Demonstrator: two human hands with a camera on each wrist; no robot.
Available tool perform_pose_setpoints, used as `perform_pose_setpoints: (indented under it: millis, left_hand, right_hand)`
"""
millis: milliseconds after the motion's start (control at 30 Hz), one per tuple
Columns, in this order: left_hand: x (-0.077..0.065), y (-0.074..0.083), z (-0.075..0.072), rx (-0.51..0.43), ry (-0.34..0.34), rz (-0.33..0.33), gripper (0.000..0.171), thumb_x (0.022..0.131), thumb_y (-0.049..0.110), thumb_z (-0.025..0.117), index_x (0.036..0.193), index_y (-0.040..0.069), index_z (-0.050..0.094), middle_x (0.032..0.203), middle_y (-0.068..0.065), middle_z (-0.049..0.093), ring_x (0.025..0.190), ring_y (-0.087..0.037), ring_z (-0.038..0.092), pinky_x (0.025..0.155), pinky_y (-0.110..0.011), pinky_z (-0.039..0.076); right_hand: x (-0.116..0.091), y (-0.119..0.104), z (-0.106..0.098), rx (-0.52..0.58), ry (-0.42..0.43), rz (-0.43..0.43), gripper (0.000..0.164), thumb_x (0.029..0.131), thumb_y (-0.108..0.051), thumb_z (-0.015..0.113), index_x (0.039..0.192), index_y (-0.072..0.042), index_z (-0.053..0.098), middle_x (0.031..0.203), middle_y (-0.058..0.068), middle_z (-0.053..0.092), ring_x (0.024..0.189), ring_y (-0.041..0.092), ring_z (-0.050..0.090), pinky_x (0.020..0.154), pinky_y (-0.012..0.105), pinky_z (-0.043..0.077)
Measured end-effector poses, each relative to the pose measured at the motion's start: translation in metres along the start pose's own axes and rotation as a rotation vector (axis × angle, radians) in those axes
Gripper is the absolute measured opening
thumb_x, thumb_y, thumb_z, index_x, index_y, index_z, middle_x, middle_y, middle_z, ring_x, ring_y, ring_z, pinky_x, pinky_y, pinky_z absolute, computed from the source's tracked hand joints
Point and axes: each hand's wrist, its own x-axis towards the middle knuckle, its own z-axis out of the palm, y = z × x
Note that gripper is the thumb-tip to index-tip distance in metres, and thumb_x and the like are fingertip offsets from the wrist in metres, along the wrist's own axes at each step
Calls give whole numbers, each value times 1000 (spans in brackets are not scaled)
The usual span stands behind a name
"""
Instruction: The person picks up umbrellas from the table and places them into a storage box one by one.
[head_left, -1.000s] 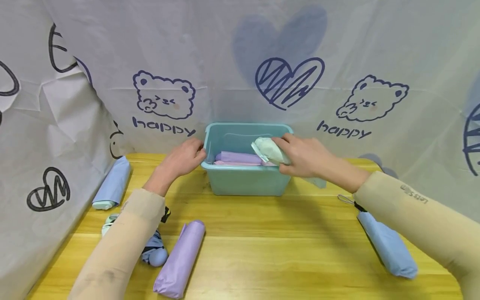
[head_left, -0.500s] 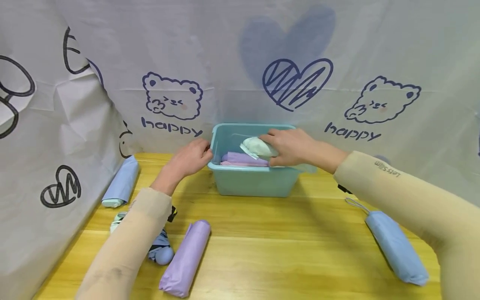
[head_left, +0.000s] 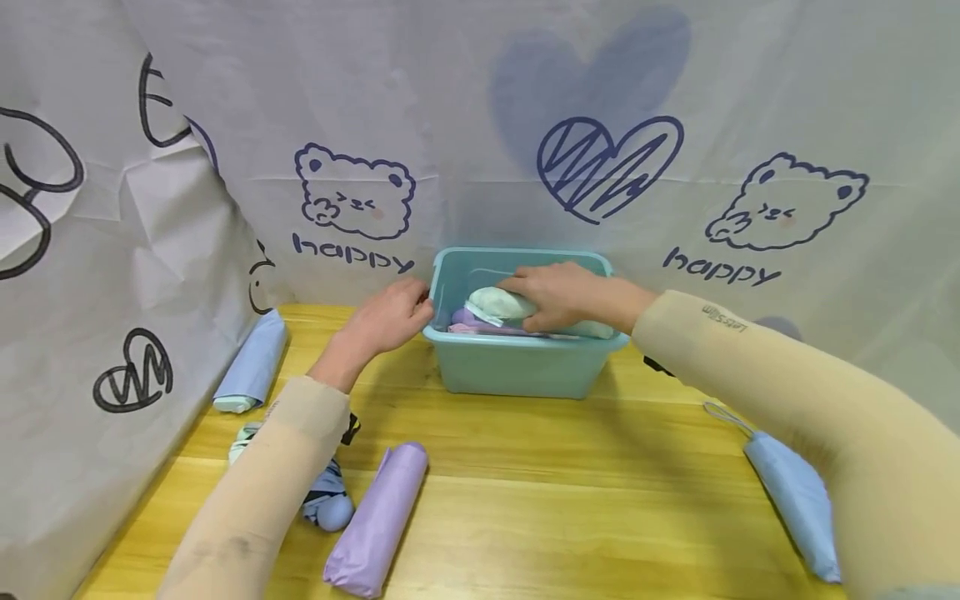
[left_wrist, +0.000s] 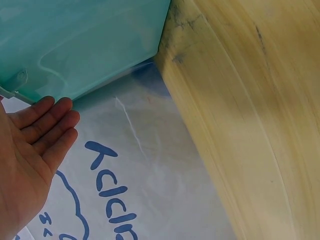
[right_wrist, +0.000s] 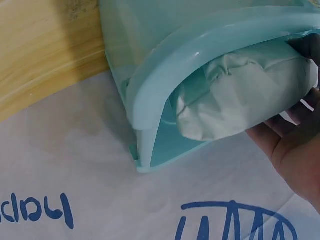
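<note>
- Head view: the right hand (head_left: 564, 293) is gripping a pale green bundle (head_left: 495, 305) inside the teal bin (head_left: 517, 368), one end poking past the fingertips to the person's left; the left hand (head_left: 386, 321) is resting at the bin's left rim.
- Left wrist: those fingers are lying loosely extended beside the bin, seemingly clasping nothing.
- Right wrist: thumb and fingers are curling round the bundle from opposite sides. It's looking light, soft, maybe slippery, hardly fragile; I'm favouring a hold round its thick middle.
</note>
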Motion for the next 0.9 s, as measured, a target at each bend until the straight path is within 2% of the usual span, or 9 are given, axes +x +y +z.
perform_pose_setpoints:
  millis: [100, 200, 400, 600, 833, 900]
  left_hand:
    - [0, 0, 0, -1, -4, 9, 33, 103, 29, 45, 116, 4, 63, 115, -11, 64, 95, -26, 59, 85, -45, 53]
    - [0, 0, 1, -1, -1, 9, 32, 103, 29, 46, 116, 5, 63, 116, -11, 64, 97, -26, 60, 87, -45, 53]
    - [-1, -1, 0, 1, 15, 14, 34, 103, 30, 45, 118, 5, 62, 114, -9, 63, 95, -25, 58, 84, -42, 52]
    - [0, -2, -4, 9, 28, 26, 29, 101, 28, 48, 114, 7, 63, 107, -7, 63, 90, -25, 57, 79, -40, 51]
    - [-2, -1, -3, 14, 6, 36, 28, 102, 28, 48, 113, 6, 63, 107, -7, 63, 90, -24, 57, 79, -40, 51]
    - [-2, 0, -3, 13, 8, 33, 28, 102, 27, 48, 113, 6, 63, 109, -7, 63, 91, -24, 58, 80, -40, 52]
  right_hand:
    - [7, 0, 1, 36, -55, -15, 74, 96, -33, 66, 162, -16, 37, 161, 16, 41, 142, 41, 46, 113, 60, 39]
    - [14, 0, 2, 49, -106, -61, 72, 97, -33, 65, 161, -14, 38, 164, 17, 37, 147, 41, 40, 117, 60, 35]
    - [31, -5, 0, 37, -151, -184, 66, 99, -28, 64, 158, -9, 42, 156, 16, 47, 142, 35, 47, 116, 51, 39]
    - [52, -14, -3, 44, -211, -218, 63, 101, -24, 61, 160, -12, 41, 160, 14, 44, 148, 32, 40, 121, 47, 33]
    - [69, -20, 11, 110, -283, -247, 63, 97, -3, 56, 158, -6, 42, 160, 15, 44, 149, 33, 39, 124, 46, 29]
    - [73, -20, 17, 141, -304, -244, 62, 98, -2, 56, 158, -6, 42, 160, 15, 44, 149, 32, 39, 123, 46, 29]
